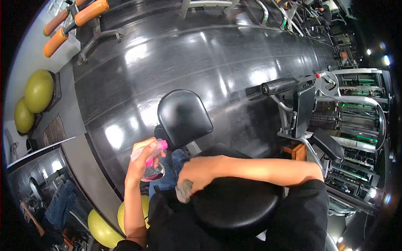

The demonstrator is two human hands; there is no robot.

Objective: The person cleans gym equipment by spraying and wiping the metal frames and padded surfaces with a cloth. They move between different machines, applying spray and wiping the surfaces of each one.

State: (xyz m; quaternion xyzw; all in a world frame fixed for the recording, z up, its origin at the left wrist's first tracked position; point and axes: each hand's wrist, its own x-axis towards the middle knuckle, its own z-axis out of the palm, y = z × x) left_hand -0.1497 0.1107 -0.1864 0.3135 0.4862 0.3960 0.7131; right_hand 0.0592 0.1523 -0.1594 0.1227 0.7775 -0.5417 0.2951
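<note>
My left hand (142, 160) is closed around the neck of a spray bottle (154, 172) with a pink nozzle and a clear body. The bottle is held upright, left of the black padded backrest. My right hand (202, 175) has its fingers wrapped round a grey cloth (184, 191), of which only a bunched end shows. That hand is at the left edge of the black pad (238, 203) just in front of me, and my forearm reaches across above it. Beyond both hands is a second black pad, a rounded seat (185, 117).
A weight machine (303, 111) with pads and metal tubes stands at the right. Green exercise balls (39, 91) rest by the left wall. A mirror (48, 188) leans at lower left. Orange foam rollers (91, 12) stick out at upper left, above the shiny black floor (167, 62).
</note>
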